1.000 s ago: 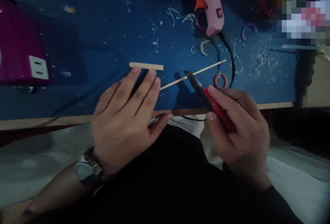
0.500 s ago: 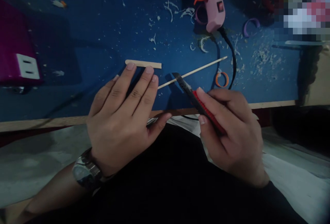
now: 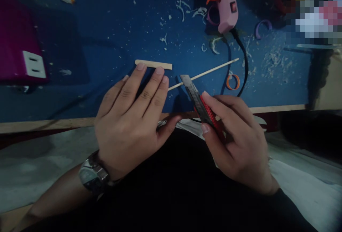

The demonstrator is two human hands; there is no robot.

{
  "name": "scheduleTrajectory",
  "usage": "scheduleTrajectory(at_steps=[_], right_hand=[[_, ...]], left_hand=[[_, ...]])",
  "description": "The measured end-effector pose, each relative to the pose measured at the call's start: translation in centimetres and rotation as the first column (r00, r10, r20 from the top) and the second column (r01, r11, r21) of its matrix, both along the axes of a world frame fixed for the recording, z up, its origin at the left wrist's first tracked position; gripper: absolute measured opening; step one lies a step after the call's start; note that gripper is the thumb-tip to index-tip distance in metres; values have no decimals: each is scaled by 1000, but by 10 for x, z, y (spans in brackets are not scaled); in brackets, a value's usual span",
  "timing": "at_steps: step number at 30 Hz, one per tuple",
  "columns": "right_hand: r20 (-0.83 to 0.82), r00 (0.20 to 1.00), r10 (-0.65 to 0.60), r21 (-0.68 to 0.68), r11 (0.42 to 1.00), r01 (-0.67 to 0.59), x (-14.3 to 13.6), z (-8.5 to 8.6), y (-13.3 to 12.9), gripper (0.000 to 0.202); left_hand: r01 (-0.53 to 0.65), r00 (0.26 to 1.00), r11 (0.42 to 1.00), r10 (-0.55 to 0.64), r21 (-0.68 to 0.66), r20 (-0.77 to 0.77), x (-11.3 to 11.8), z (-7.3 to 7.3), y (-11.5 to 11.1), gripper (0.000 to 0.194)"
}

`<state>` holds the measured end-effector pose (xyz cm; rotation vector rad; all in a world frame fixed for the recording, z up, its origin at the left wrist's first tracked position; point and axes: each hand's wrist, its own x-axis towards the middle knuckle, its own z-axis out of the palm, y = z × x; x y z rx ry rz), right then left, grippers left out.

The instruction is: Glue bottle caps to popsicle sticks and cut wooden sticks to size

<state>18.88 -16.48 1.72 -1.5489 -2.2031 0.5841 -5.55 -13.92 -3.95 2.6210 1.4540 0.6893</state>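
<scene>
My left hand [image 3: 130, 114] lies with its fingers stretched out over the blue tabletop, two fingertips on the lower edge of a short wooden craft stick [image 3: 155, 64], rounded at its left end and cut square at its right. A thin wooden stick [image 3: 211, 72] slants up to the right, its lower end hidden by my left fingers. In my right hand [image 3: 237, 139] is a red utility knife [image 3: 204, 109]. Its metal blade [image 3: 188, 82] points up and left, over or against the thin stick; I cannot tell whether they touch.
A pink glue gun [image 3: 227, 8] with a black cord [image 3: 243, 57] lies at the top. Near the cord are an orange ring [image 3: 233, 82] and a purple broken ring [image 3: 260, 27]. A magenta box with a white socket [image 3: 34, 64] stands at left. Glue strands and shavings litter the blue table [image 3: 107, 32].
The knife has turned in my right hand, so the flat of its blade now shows. The view has shifted slightly; my left hand keeps its place on the craft stick.
</scene>
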Motion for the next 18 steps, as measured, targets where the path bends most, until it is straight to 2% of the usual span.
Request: scheduleTrajectory(at_steps=[9,13,18], right_hand=[[-20,1000,13,2,1000,-13,-1,-3,0,60],[14,1000,1,62,998,-2,-4,-5,-3,58],[58,998,-26,93,995,21,-11,-6,-8,67]], left_hand=[[-8,1000,1000,8,19,21,1,-3,0,77],[-10,999,1000,10,-11,38,0,-3,0,77],[-9,1000,997,10,-75,9,0,3,-1,76]])
